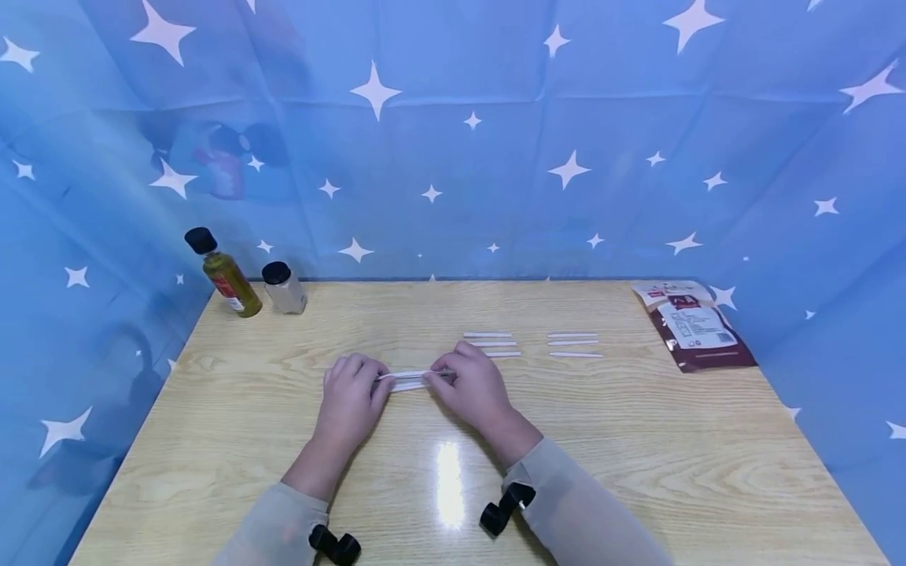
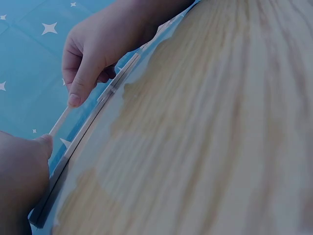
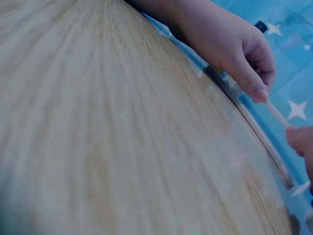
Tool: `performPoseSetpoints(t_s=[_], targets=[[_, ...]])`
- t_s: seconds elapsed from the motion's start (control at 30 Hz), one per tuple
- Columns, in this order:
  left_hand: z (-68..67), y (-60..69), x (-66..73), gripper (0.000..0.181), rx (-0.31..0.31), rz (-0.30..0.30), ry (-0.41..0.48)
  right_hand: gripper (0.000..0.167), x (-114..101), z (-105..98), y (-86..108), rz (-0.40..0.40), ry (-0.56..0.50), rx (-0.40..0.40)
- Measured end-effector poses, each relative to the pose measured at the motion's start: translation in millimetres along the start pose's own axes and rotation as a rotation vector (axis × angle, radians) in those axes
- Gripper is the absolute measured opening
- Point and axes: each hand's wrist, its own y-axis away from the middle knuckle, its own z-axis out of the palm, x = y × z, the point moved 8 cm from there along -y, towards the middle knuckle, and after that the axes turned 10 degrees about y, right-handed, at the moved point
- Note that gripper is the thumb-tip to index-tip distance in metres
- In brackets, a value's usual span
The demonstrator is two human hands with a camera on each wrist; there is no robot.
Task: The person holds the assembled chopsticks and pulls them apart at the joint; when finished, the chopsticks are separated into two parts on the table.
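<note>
Your left hand point(image 1: 351, 397) and right hand point(image 1: 473, 387) pinch a pale stick point(image 2: 59, 121) near its ends, seemingly above the table point(image 1: 623, 440).

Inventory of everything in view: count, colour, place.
Wood-grain table: 1, tan, under the items.
Star-patterned cloth backdrop: 1, blue and white, around table.
Black-capped bottle: 1, olive, far left.
Black-lidded clear jar: 1, whitish, right of bottle.
Thin straight sticks: 6, white, two groups of three, right of centre.
Held stick: 1, white, between hands.
Other sticks: count unclear, white, by hands.
Long narrow bar: seemingly 1, partly dark, near hands, identity unclear.
Flat printed pouch: 1, maroon and white, far right.
Wrist devices: 2, black, one per wrist.
Sleeves: 2, light grey, forearms.
Left hand, right hand: 2, bare, centre.
</note>
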Motion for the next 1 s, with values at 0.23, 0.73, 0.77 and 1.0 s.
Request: performPoseSetpoints(t_s=[0.23,0.73,0.77,1.0], targets=[[4.4,-0.3,9.7,0.016,0.034,0.061,-0.016,0.017,5,-7,5.8,-0.02,0.002,0.01],[29.5,-14.5,32.6,0.015,0.023,0.085,-0.008,0.017,34,-27,16.3,0.005,0.022,0.027],[31.6,-15.3,34.4,0.015,0.029,0.091,-0.008,0.017,36,-28,16.7,0.009,0.024,0.028],[48.5,-22.4,46.2,0.015,0.029,0.108,-0.008,0.017,55,-38,22.4,0.048,0.018,0.042]])
